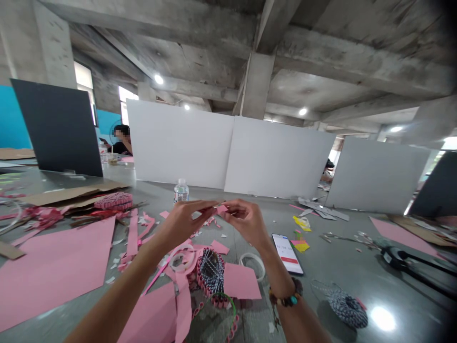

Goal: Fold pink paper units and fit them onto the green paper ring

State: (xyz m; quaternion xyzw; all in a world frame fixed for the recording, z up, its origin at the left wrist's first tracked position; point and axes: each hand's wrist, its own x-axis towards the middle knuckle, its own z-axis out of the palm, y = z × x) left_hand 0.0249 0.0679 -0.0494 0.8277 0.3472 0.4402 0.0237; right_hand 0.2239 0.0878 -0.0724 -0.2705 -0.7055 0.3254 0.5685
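Note:
Raised above the table, my left hand (191, 216) and my right hand (246, 216) meet at a small piece of pink paper (222, 209). Fingertips of both hands close on it, the right thumb and fingers pinching its right side. Below them lies an oval woven piece (211, 271) of black-and-white cord with a looped pink paper edge. A pink paper sheet (243, 282) touches its right side. Pink strips and a roll of tape (181, 259) lie to its left. A chain of small pink loops with a green strip (233, 307) sits in front.
A phone (287, 254) lies right of my right forearm, near a ball of cord (344, 305) and black headphones (400, 262). A plastic bottle (181, 191) stands behind my hands. Large pink sheets (60, 267) cover the left. White panels (182, 143) line the back; a person sits beyond.

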